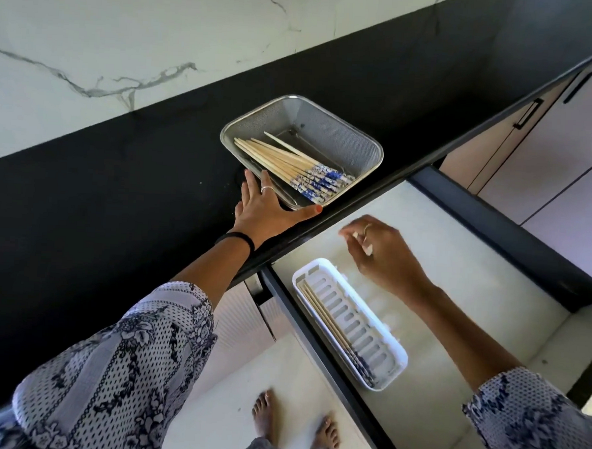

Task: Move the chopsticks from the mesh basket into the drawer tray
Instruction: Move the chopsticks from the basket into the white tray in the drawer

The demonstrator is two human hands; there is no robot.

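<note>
Your left hand (266, 205) steadies the basket (367, 142) with flat fingers; your right hand (385, 253) hovers loosely curled, holding nothing. Next, reach for the chopsticks (291, 165) (a few already lie in the tray (395, 361)).

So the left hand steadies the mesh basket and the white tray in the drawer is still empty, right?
Not quite. The left hand does steady the mesh basket, but the head view shows the white tray already holds a few chopsticks along its left side.

My left grip (268, 205), arm extended forward, lies with fingers straight and spread, thumb stretched to the right, a band at the wrist; my right grip (377, 245) hovers with fingers loosely curled, holding nothing, forearm angled inward.
</note>
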